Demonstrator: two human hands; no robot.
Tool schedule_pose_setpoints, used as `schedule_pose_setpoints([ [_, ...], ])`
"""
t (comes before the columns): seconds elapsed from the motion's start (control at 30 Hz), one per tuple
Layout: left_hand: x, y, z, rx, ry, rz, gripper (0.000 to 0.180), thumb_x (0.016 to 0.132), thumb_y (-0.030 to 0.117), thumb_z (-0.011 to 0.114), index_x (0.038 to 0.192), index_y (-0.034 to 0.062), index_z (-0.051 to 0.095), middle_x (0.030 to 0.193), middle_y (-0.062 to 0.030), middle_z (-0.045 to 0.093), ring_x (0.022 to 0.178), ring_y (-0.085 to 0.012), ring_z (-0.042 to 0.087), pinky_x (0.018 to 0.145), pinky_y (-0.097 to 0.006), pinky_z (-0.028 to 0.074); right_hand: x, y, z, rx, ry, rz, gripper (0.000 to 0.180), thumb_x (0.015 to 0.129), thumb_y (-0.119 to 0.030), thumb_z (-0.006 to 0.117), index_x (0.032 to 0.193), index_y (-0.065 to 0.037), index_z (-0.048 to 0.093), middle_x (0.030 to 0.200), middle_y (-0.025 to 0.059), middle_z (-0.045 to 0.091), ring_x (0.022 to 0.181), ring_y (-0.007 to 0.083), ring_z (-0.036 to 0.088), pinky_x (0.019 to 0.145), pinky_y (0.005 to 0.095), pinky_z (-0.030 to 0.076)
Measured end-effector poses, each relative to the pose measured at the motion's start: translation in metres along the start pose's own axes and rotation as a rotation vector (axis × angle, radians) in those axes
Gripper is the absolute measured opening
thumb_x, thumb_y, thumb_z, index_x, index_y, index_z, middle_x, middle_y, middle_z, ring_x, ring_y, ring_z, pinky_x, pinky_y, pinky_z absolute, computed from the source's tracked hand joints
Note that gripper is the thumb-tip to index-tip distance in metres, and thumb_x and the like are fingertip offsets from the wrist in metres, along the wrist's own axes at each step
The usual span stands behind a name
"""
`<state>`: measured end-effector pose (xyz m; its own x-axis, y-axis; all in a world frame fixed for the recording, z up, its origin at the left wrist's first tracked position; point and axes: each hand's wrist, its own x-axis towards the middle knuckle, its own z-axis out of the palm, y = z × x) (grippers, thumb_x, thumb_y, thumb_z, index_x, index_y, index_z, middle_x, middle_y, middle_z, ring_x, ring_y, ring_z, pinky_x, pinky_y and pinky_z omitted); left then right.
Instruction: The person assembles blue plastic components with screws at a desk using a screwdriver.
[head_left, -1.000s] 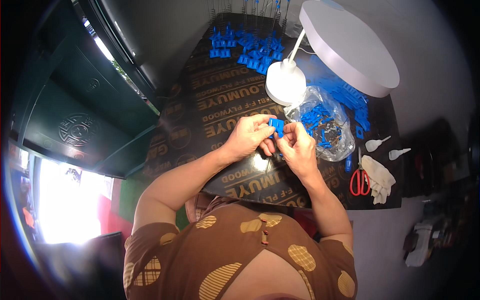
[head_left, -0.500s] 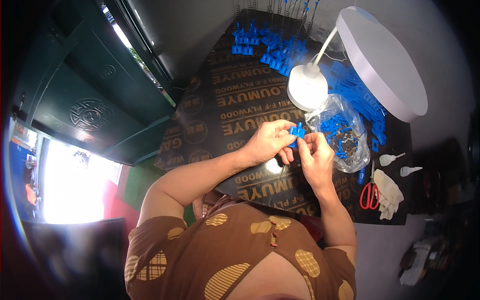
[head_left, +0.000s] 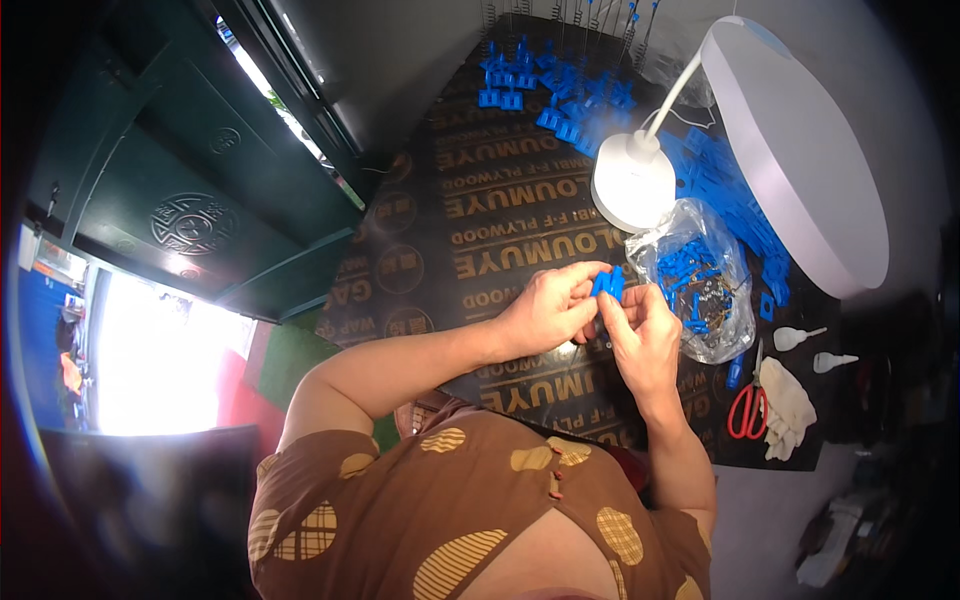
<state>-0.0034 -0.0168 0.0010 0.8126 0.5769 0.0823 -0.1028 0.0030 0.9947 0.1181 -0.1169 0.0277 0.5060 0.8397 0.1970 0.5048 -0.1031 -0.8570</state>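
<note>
A small blue plastic part [head_left: 607, 284] is pinched between both hands above the dark plywood table [head_left: 480, 240]. My left hand [head_left: 545, 308] grips it from the left with thumb and fingers. My right hand [head_left: 645, 335] holds its right side from below. Just right of the hands lies a clear plastic bag [head_left: 700, 290] with several small blue parts inside.
A white desk lamp with a round base [head_left: 632, 183] and a wide round shade [head_left: 800, 150] stands to the right. Many blue parts [head_left: 560, 95] lie at the table's far end. Red-handled scissors [head_left: 742, 410], a white glove [head_left: 790, 410] and two small white pieces [head_left: 815, 348] lie at right.
Both hands stay together on the blue part; the view has shifted, so hands and table sit a little further right and lower in the picture.
</note>
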Motion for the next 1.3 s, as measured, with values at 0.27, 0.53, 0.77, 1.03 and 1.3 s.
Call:
schedule_pose_setpoints([
  [0.27, -0.006, 0.002, 0.0, 0.42, -0.042, 0.148, 0.042, 0.089, -0.002, 0.053, 0.13, -0.006, 0.043, 0.094, -0.014, 0.068, 0.075, -0.0155, 0.068, 0.068, -0.028, 0.056, 0.001, 0.003, -0.003, -0.043, -0.015, 0.053, 0.023, 0.084, -0.015, 0.069, 0.078, 0.003, 0.057, 0.059, 0.0117, 0.062, 0.05, 0.015, 0.059, 0.048, 0.0299, 0.045],
  [0.53, -0.005, 0.003, 0.001, 0.544, 0.012, 0.323, 0.046, 0.085, 0.001, 0.061, 0.128, -0.0059, 0.048, 0.087, -0.014, 0.067, 0.067, -0.0164, 0.066, 0.061, -0.029, 0.053, 0.002, 0.006, -0.005, -0.086, 0.002, 0.003, 0.022, 0.086, -0.013, 0.066, 0.073, 0.003, 0.056, 0.054, 0.011, 0.057, 0.045, 0.0175, 0.056, 0.046, 0.0312, 0.043],
  [0.77, -0.004, -0.002, 0.0, 0.514, 0.036, 0.373, 0.046, 0.087, 0.002, 0.06, 0.13, -0.0064, 0.046, 0.083, -0.0115, 0.066, 0.063, -0.013, 0.063, 0.058, -0.027, 0.052, 0.003, 0.007, -0.002, -0.039, 0.001, -0.004, 0.021, 0.086, -0.012, 0.065, 0.074, 0.003, 0.057, 0.055, 0.0111, 0.058, 0.046, 0.0162, 0.055, 0.046, 0.0305, 0.043],
  [1.03, -0.001, 0.003, -0.003, -0.043, 0.005, -0.022, 0.041, 0.093, 0.004, 0.053, 0.131, -0.0085, 0.043, 0.083, -0.0092, 0.065, 0.064, -0.0103, 0.062, 0.053, -0.022, 0.052, -0.001, 0.015, 0.003, 0.144, -0.005, -0.05, 0.008, 0.089, -0.003, 0.059, 0.086, 0.004, 0.058, 0.062, 0.0087, 0.06, 0.055, 0.0135, 0.058, 0.051, 0.0277, 0.045],
  [1.3, 0.002, 0.003, -0.007, -0.189, -0.047, -0.091, 0.04, 0.095, 0.003, 0.05, 0.132, -0.0102, 0.042, 0.087, -0.013, 0.064, 0.066, -0.0136, 0.064, 0.056, -0.024, 0.056, -0.001, 0.016, 0.001, 0.155, -0.008, -0.085, 0.006, 0.089, -0.001, 0.057, 0.087, 0.005, 0.058, 0.065, 0.0089, 0.061, 0.057, 0.012, 0.059, 0.052, 0.0269, 0.046],
])
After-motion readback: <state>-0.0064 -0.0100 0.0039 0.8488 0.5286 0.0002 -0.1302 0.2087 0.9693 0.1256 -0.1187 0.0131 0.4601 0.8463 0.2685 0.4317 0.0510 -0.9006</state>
